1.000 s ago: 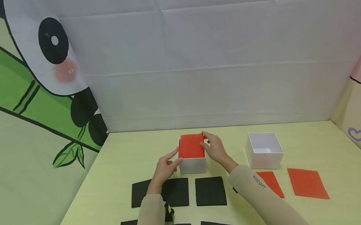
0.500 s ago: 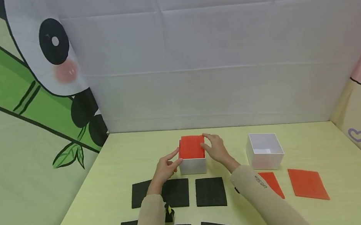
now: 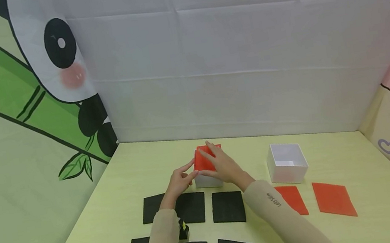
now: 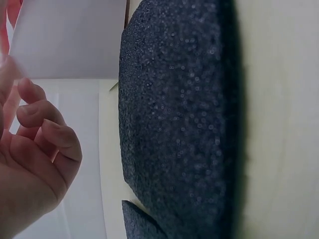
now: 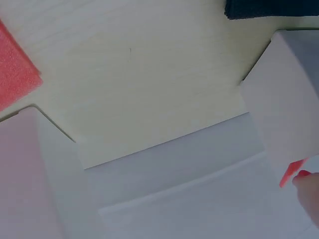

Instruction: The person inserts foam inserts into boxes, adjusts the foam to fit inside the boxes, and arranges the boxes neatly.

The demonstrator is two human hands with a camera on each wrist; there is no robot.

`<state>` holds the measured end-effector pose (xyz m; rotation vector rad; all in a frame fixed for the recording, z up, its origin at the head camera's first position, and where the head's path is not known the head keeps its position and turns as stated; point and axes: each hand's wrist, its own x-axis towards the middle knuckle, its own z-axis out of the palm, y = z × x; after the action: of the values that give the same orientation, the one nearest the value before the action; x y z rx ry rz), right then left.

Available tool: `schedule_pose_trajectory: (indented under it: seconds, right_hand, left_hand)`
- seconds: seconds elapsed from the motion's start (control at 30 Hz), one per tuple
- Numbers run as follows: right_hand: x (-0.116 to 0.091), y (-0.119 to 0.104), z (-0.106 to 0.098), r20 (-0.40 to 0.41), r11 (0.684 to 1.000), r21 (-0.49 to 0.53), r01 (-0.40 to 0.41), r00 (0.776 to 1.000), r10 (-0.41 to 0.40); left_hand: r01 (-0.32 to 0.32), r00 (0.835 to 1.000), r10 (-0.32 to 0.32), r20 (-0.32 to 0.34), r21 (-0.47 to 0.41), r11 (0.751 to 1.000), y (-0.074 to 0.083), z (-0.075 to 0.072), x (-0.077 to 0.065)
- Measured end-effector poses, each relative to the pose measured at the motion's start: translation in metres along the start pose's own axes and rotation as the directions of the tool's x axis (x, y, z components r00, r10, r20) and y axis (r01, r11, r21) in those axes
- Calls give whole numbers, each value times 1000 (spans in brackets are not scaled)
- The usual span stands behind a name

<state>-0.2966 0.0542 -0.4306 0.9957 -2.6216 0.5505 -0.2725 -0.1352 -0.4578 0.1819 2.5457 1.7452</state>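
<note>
At the back of the table stands a white box with a red foam sheet at its open top. My left hand is at the box's left side, thumb and index finger stretched out to its edge. In the left wrist view the other fingers of that hand are loosely bent and hold nothing. My right hand lies over the red sheet with spread fingers and hides part of it. The right wrist view catches only a fingertip beside a red sliver past the box's edge.
A second white box stands to the right, its top open. Two red foam sheets lie in front of it, one partly under my right sleeve. Several black foam sheets lie in the foreground. A white curtain hangs behind the table.
My right hand has moved left from the red sheet's right edge and now reaches across its top. The left hand has kept its place at the box.
</note>
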Motion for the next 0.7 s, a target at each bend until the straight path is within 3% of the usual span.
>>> schedule_pose_trajectory:
  seconds: [0.13,0.7]
  right_hand:
    - [1,-2,2,17,998,-6,57,998,-56]
    - [5,-11,0,107,999,33,23,994,-27]
  left_hand:
    - [-10,1000,10,1,-6,1000,-1,0,0]
    - [-16,1000,16,-4,-8,1000,1,-1,-2]
